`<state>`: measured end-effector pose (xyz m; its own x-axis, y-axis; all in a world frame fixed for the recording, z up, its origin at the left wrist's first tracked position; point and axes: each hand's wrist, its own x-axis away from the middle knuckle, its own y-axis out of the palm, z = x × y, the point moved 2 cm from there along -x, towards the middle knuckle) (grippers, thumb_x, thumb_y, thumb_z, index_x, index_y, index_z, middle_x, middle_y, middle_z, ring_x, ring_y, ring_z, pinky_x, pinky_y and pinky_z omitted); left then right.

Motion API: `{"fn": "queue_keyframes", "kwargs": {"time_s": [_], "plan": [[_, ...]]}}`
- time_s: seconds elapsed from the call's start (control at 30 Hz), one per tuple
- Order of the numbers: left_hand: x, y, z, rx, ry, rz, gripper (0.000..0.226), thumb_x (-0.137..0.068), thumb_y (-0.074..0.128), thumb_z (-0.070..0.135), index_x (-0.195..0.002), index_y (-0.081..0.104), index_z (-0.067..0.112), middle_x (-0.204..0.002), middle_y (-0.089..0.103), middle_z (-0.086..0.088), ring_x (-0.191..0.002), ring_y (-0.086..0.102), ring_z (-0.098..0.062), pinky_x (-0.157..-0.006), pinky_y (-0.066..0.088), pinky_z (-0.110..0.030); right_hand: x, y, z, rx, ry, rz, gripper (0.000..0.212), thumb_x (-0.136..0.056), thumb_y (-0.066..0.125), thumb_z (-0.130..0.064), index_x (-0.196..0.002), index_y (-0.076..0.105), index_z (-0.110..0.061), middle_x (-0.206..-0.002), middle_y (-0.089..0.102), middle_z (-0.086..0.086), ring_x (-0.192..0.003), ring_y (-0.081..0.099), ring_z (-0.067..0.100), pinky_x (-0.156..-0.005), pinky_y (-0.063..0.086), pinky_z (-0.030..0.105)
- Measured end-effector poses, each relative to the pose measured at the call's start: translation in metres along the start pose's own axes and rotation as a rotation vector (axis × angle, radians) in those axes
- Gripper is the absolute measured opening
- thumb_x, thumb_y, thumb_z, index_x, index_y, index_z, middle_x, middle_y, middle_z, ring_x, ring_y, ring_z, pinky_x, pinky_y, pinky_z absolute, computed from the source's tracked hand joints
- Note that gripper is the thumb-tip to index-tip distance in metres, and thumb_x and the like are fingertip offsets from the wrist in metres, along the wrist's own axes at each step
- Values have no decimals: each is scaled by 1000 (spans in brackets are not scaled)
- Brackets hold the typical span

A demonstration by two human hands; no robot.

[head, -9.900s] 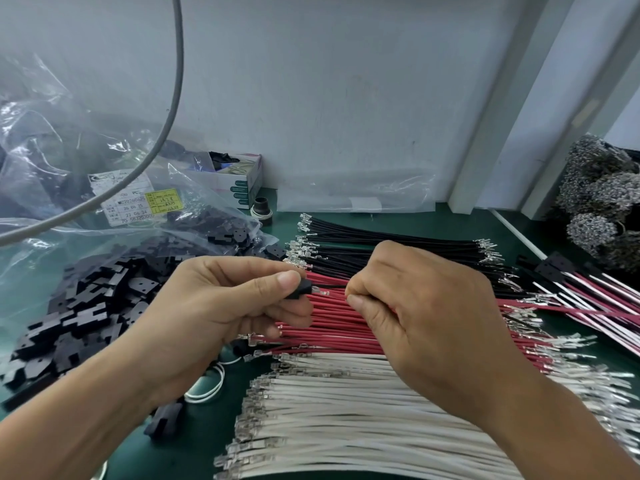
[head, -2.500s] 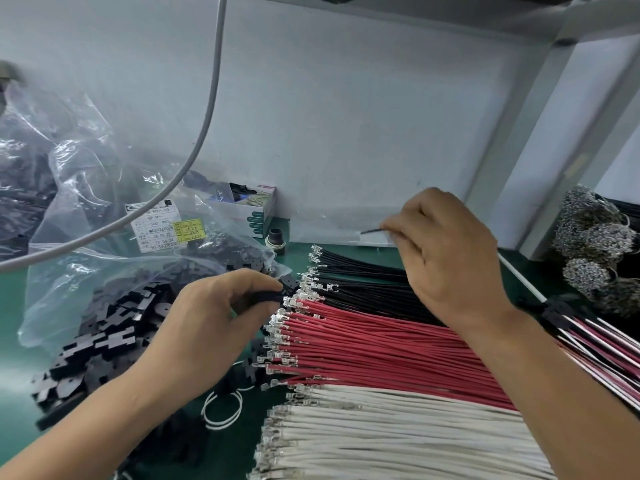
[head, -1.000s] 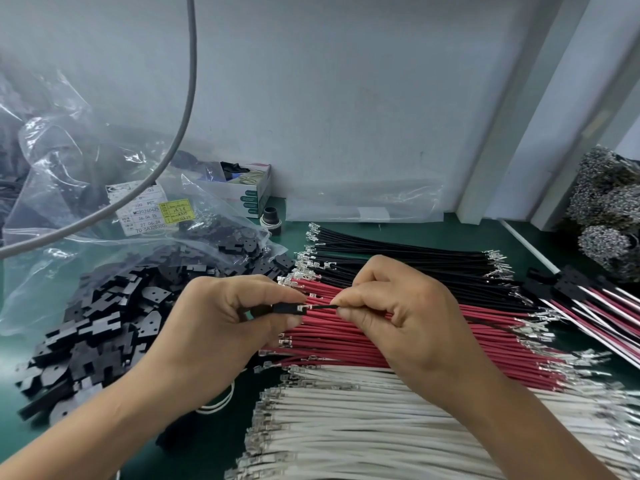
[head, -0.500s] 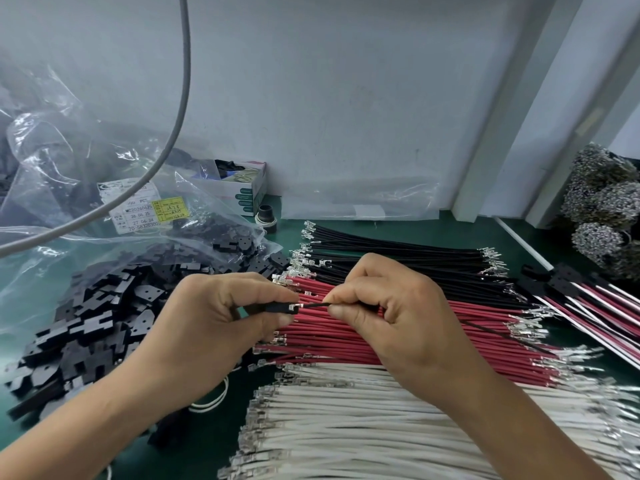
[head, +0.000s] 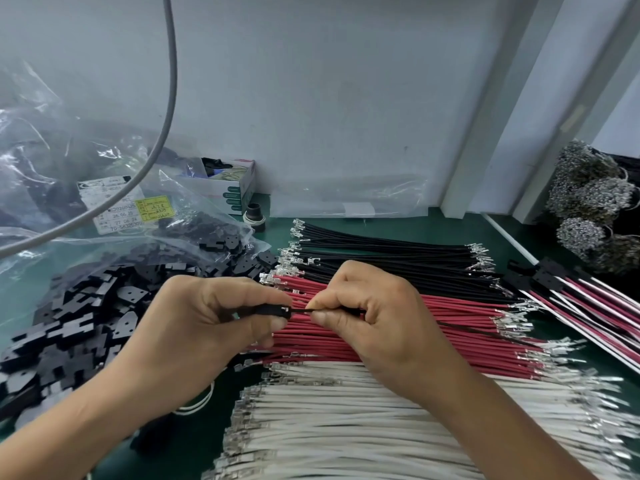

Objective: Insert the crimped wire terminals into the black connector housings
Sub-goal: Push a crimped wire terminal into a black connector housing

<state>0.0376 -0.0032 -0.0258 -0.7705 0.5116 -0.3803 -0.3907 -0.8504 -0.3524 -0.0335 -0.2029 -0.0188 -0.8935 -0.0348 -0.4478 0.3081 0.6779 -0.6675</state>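
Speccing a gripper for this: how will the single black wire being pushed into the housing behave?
Probably floppy: the black wire trails loose behind the right hand. That hand pinches close to the black housing, suggesting it buckles if pushed from further back. Thin, so likely very light.

We are seeing even, cool, diffuse light, source itself out of frame. Shadows staying soft: faint ones lying under left hand (head: 194,327) and right hand (head: 377,320). Glare glinting off clear plastic bag (head: 52,157) at left, washing out detail there. Wide-angle lens bending grey cable (head: 166,109) and wall post (head: 498,109) near edges. Motion blur smearing white wires (head: 381,420) toward lower right; terminals there unreadable. Centre staying fairly sharp, far corners softening. Label (head: 121,209) print partly legible.
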Motion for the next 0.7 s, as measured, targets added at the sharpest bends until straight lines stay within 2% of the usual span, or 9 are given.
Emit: {"fn": "queue_keyframes", "kwargs": {"time_s": [0.13,0.27,0.37,0.57,0.7], "plan": [[0,4,-2,47,-25,-2,29,-70,81,19,-90,82,40,-71,78,-1,-60,73,-13,-61,58,-16,0,2,-2,28,-28,-6,6,-91,73,-22,-92,79,-22,-85,61,-14,-84,62,9,-73,50,27],[-3,6,-2,-29,14,63,20,-70,84,23,-87,83,34,-80,78,6,-62,67,-2,-61,51,-10,-3,-6,0,61,-24,25,5,-90,74,-26,-91,78,-24,-86,62,-13,-85,63,9,-74,51,30],[-2,8,-1,-44,28,53,19,-71,85,18,-87,84,29,-75,76,11,-60,65,2,-59,47,-5,-3,-2,-5,100,-83,56,8,-91,72,-24,-88,77,-18,-85,61,-11,-80,61,9,-72,52,32],[0,4,2,-10,41,57,20,-71,83,23,-89,84,32,-76,76,6,-62,66,-3,-59,48,-9,-4,8,-16,180,-174,123,17,-92,65,-27,-86,74,-15,-83,59,-8,-76,57,9,-68,51,31],[-3,3,-1,-17,-9,69,21,-72,82,31,-92,82,40,-71,75,-1,-58,66,-13,-56,53,-19,-8,0,-13,311,-186,162,14,-93,69,-30,-88,76,-19,-84,60,-11,-79,56,9,-64,51,32]]}}
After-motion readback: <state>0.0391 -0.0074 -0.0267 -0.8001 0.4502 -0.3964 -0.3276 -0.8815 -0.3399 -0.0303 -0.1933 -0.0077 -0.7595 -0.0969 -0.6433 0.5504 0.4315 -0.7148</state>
